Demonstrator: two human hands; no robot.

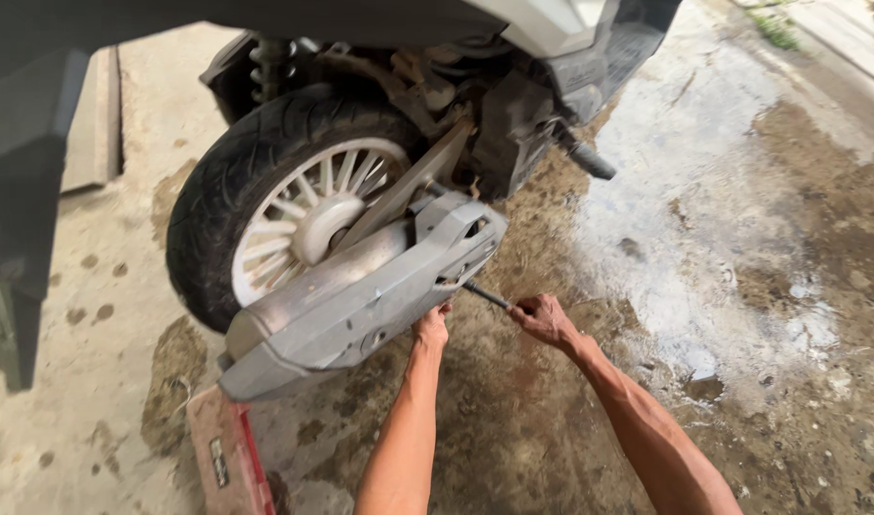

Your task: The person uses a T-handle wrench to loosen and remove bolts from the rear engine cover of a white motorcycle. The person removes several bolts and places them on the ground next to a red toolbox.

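A scooter's rear end fills the upper middle, with a black tyre on a white spoked wheel. A grey exhaust muffler with its heat shield runs across the wheel. My left hand presses against the underside of the muffler near its front end. My right hand grips the handle of a thin dark screwdriver, whose tip points into the front end of the muffler cover.
The ground is stained, wet concrete. A red stand or block sits under the muffler's rear end. A black footpeg sticks out from the scooter body. A dark object stands at the left edge.
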